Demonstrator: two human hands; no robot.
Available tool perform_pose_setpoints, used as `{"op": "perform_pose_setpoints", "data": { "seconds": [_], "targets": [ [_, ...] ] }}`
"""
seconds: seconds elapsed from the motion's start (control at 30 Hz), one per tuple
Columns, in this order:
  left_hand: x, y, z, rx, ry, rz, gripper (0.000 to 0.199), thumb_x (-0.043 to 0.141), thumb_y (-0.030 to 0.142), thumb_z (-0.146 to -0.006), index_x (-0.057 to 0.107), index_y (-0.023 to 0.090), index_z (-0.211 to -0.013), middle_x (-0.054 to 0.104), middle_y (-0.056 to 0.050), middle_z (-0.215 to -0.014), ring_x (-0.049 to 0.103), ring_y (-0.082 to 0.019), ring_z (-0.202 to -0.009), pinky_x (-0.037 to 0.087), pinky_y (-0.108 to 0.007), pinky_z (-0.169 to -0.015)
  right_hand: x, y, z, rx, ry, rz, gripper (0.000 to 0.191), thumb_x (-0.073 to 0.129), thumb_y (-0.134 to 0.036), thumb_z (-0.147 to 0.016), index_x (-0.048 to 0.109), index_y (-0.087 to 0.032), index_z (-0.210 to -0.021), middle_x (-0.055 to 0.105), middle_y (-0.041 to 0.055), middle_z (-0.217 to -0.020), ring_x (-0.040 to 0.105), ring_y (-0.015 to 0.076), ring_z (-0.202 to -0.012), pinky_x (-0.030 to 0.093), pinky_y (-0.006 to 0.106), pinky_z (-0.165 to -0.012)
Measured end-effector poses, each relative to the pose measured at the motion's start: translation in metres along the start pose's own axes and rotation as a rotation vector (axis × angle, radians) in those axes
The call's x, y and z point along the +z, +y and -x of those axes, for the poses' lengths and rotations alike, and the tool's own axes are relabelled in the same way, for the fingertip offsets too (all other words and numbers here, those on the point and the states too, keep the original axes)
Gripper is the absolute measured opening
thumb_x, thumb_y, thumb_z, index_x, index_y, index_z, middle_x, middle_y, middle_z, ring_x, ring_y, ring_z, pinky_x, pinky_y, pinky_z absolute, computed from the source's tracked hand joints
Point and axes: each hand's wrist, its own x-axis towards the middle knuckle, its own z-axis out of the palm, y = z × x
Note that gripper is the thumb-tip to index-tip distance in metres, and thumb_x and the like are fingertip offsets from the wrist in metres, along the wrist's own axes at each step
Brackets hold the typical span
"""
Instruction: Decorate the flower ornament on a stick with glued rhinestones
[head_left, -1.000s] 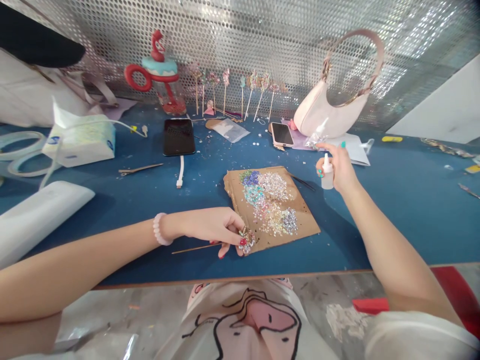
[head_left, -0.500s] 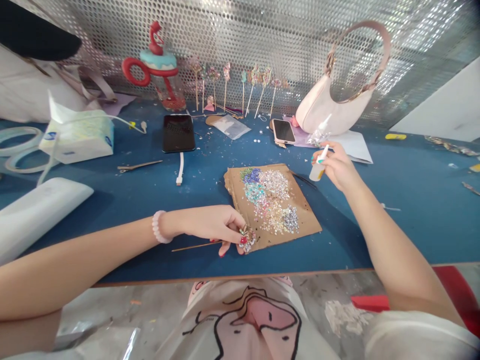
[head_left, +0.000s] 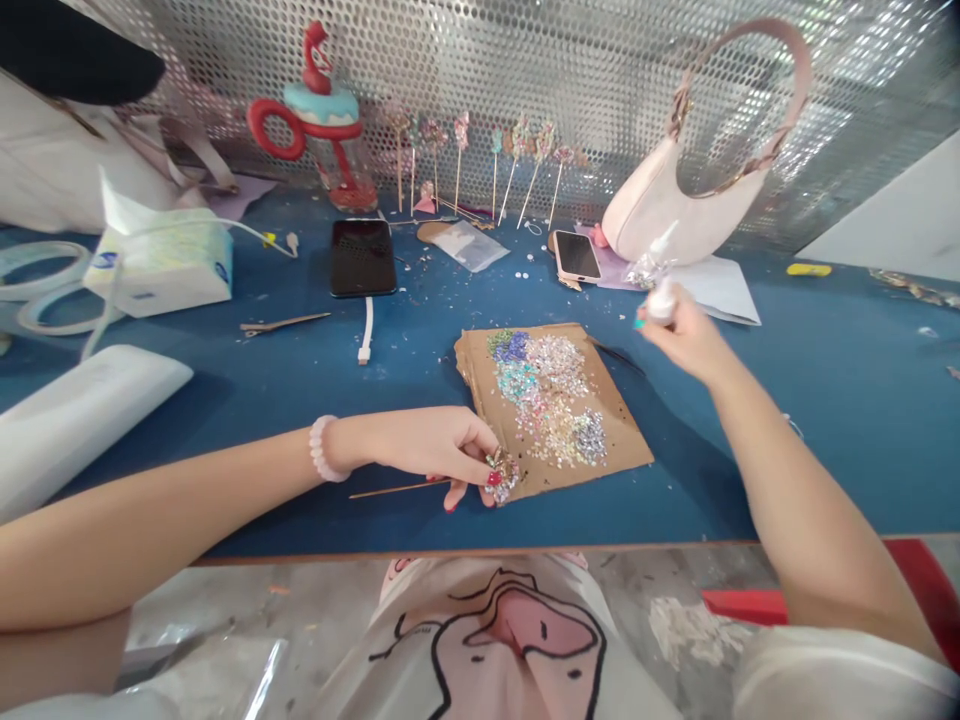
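Note:
My left hand (head_left: 450,450) pinches a rhinestone-covered ornament (head_left: 505,476) on a thin wooden stick (head_left: 397,489), over the near left edge of a cardboard sheet (head_left: 622,455). Loose rhinestones (head_left: 555,365) lie on the cardboard in patches of white, blue, green, pink, yellow and grey. Off to the right, above the table, my right hand (head_left: 690,335) is closed around a small white glue bottle (head_left: 661,301), now tipped so that its bottom end faces me. Dark tweezers (head_left: 619,355) lie at the cardboard's right edge.
Several decorated sticks (head_left: 495,170) stand along the perforated metal wall. A lidded cup (head_left: 345,170), a black phone (head_left: 363,258), a pink-edged phone (head_left: 577,256) and a handbag (head_left: 690,210) line the back. Scissors (head_left: 285,324) and a tissue box (head_left: 165,262) are on the left.
My right hand has turned the glue bottle from upright to tipped and shifted slightly right. My left hand keeps its hold on the ornament. The whole view has shifted slightly.

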Motion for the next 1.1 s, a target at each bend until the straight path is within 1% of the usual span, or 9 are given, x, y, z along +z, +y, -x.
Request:
{"op": "perform_pose_setpoints", "data": {
  "seconds": [0.13,0.2,0.27,0.43,0.6,0.73,0.83,0.97,1.1],
  "targets": [
    [0.001,0.002,0.001,-0.004,-0.007,0.006,0.020,0.050,0.023,-0.094,0.066,0.012,-0.090,0.070,-0.003,-0.090,0.057,-0.004,-0.053,0.029,-0.014,-0.042,-0.057,-0.003,0.029,0.149,0.156,0.230,0.023,0.074,-0.039,-0.073,0.059,-0.022,-0.080,0.064,0.0046,-0.068,0.055,0.0182,-0.061,0.042,0.036,-0.062],
    [0.000,0.001,0.000,0.001,-0.012,0.011,0.021,0.050,0.024,-0.095,0.066,0.012,-0.089,0.070,-0.002,-0.088,0.057,-0.004,-0.053,0.029,-0.014,-0.041,-0.082,0.010,0.051,0.283,0.064,0.314,0.028,0.081,-0.042,-0.061,0.063,-0.025,-0.073,0.062,0.0040,-0.057,0.052,0.0192,-0.047,0.038,0.038,-0.053],
    [0.000,0.000,0.000,0.011,-0.008,0.017,0.021,0.051,0.025,-0.095,0.066,0.012,-0.087,0.069,-0.001,-0.085,0.057,-0.003,-0.053,0.029,-0.014,-0.041,-0.101,0.031,0.074,0.400,-0.015,0.371,0.031,0.084,-0.039,-0.053,0.069,-0.030,-0.078,0.068,0.0060,-0.065,0.056,0.0224,-0.046,0.039,0.040,-0.052],
    [0.000,-0.002,0.000,0.024,-0.007,0.024,0.020,0.050,0.020,-0.094,0.066,0.012,-0.086,0.069,-0.001,-0.084,0.058,-0.004,-0.054,0.029,-0.014,-0.041,-0.121,0.078,0.110,0.615,-0.064,0.470,0.021,0.081,-0.037,-0.055,0.069,-0.032,-0.072,0.071,0.0079,-0.065,0.062,0.0289,-0.050,0.044,0.048,-0.057],
    [-0.002,-0.005,-0.005,0.002,-0.010,0.029,0.017,0.055,0.023,-0.091,0.068,0.017,-0.082,0.070,0.000,-0.081,0.060,-0.005,-0.052,0.031,-0.016,-0.039,-0.117,0.098,0.116,0.718,-0.127,0.507,0.018,0.077,-0.026,-0.065,0.070,-0.028,-0.082,0.071,0.0012,-0.067,0.066,0.0219,-0.056,0.050,0.040,-0.065],
    [-0.003,-0.009,-0.007,0.016,-0.023,0.033,0.012,0.061,0.026,-0.087,0.068,0.018,-0.082,0.071,0.002,-0.083,0.061,-0.004,-0.051,0.031,-0.015,-0.038,-0.108,0.093,0.110,0.732,-0.122,0.574,0.019,0.067,-0.033,-0.086,0.066,-0.016,-0.096,0.067,-0.0015,-0.075,0.063,0.0128,-0.064,0.053,0.031,-0.068],
    [-0.003,-0.008,-0.006,0.036,-0.022,0.034,0.020,0.054,0.027,-0.092,0.067,0.015,-0.083,0.069,0.001,-0.079,0.059,-0.003,-0.051,0.031,-0.013,-0.039,-0.092,0.070,0.096,0.614,-0.094,0.562,0.019,0.066,-0.032,-0.089,0.065,-0.017,-0.100,0.066,-0.0008,-0.080,0.062,0.0119,-0.067,0.052,0.029,-0.067],
    [-0.002,-0.006,-0.004,0.035,-0.022,0.036,0.018,0.053,0.023,-0.092,0.066,0.013,-0.085,0.068,0.002,-0.079,0.059,-0.002,-0.051,0.031,-0.011,-0.039,-0.056,0.031,0.062,0.355,-0.134,0.482,0.023,0.064,-0.037,-0.090,0.064,-0.016,-0.100,0.066,0.0016,-0.090,0.063,0.0128,-0.077,0.054,0.031,-0.073],
    [-0.002,-0.004,-0.003,0.026,-0.014,0.027,0.017,0.052,0.020,-0.092,0.065,0.013,-0.085,0.068,0.001,-0.083,0.059,-0.001,-0.052,0.031,-0.011,-0.041,-0.021,0.011,0.026,0.182,-0.169,0.419,0.026,0.057,-0.039,-0.094,0.063,-0.017,-0.105,0.066,0.0048,-0.104,0.063,0.0155,-0.088,0.055,0.035,-0.081]
  ]
}}
